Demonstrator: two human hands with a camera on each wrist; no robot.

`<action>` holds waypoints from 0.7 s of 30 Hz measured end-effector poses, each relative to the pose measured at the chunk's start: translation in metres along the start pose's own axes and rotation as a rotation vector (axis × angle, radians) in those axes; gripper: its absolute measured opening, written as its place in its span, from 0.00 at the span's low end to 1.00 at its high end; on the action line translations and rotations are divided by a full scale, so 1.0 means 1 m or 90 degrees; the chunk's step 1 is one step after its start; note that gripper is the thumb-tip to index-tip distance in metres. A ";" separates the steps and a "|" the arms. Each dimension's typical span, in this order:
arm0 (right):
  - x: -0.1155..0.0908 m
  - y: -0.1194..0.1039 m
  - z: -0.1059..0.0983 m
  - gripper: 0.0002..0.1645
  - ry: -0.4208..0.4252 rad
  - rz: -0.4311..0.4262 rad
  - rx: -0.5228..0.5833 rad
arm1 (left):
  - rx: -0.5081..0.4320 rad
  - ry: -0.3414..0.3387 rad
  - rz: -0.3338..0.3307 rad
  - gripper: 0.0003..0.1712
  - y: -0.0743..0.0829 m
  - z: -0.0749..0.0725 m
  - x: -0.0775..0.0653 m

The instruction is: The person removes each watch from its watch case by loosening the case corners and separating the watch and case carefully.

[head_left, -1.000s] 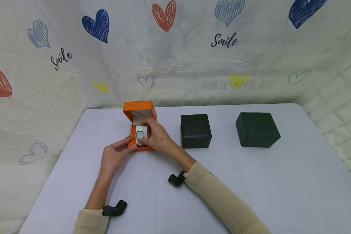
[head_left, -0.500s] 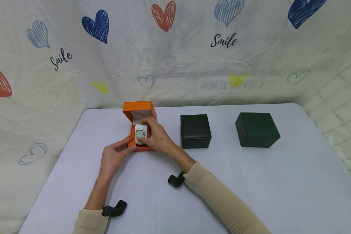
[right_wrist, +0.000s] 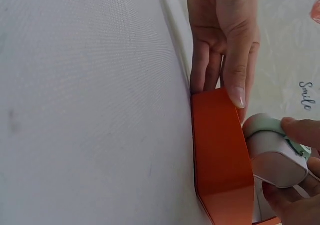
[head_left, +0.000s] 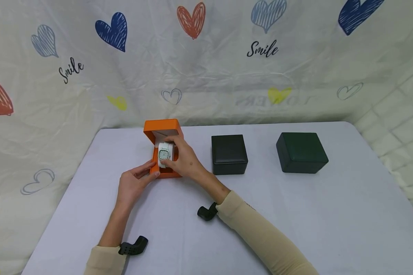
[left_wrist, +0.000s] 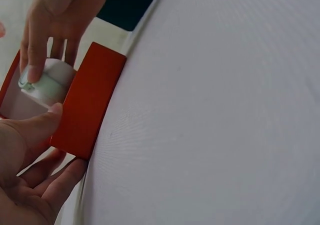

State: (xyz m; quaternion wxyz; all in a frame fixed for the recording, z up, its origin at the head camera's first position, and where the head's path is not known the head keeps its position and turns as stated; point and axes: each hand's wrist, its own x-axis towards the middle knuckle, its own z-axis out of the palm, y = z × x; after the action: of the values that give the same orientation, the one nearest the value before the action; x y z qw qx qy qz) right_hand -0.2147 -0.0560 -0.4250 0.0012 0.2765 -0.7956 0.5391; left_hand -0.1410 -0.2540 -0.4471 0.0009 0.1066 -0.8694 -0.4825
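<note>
An orange watch box (head_left: pixel 162 124) stands at the table's far left with its lid raised. My left hand (head_left: pixel 132 186) holds its left side, thumb (right_wrist: pixel 239 96) at the top edge and fingers along the wall. A pale mint-green watch (head_left: pixel 163 154) with a squarish dial is wrapped round a white cushion (right_wrist: pixel 280 169). My right hand (head_left: pixel 189 160) pinches watch and cushion between thumb and fingers, partly raised out of the box's lower part. In the left wrist view, the right thumb presses near the watch case; the cushion's lower end is hidden behind the box wall.
A shut black box (head_left: pixel 229 154) stands right of the orange one, and a dark green box (head_left: pixel 302 152) farther right. White cloth covers the table (head_left: pixel 351 214). A curtain printed with hearts (head_left: pixel 206 72) hangs behind the far edge.
My right hand has lifted the watch and cushion slightly up and toward the lid. The left hand has kept its hold on the box, which has not moved noticeably.
</note>
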 end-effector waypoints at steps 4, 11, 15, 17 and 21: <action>-0.001 -0.001 -0.002 0.41 0.003 0.003 0.013 | 0.029 -0.005 0.007 0.31 0.001 -0.002 -0.001; -0.004 -0.001 -0.004 0.41 0.013 0.009 0.019 | 0.072 -0.008 0.014 0.26 0.006 -0.004 -0.004; -0.006 -0.002 -0.005 0.41 0.019 0.007 0.033 | 0.072 -0.011 0.012 0.23 0.009 -0.005 -0.005; -0.007 -0.002 -0.006 0.41 0.020 0.011 0.037 | 0.072 -0.014 0.011 0.23 0.010 -0.006 -0.005; -0.008 -0.002 -0.008 0.41 0.023 0.022 0.049 | 0.073 -0.013 0.012 0.22 0.012 -0.006 -0.005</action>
State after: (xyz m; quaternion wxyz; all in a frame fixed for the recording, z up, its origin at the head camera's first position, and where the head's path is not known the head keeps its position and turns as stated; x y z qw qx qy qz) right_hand -0.2095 -0.0466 -0.4220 -0.0045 0.2527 -0.7789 0.5739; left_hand -0.1379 -0.2520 -0.4329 -0.0090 0.0932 -0.8964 -0.4332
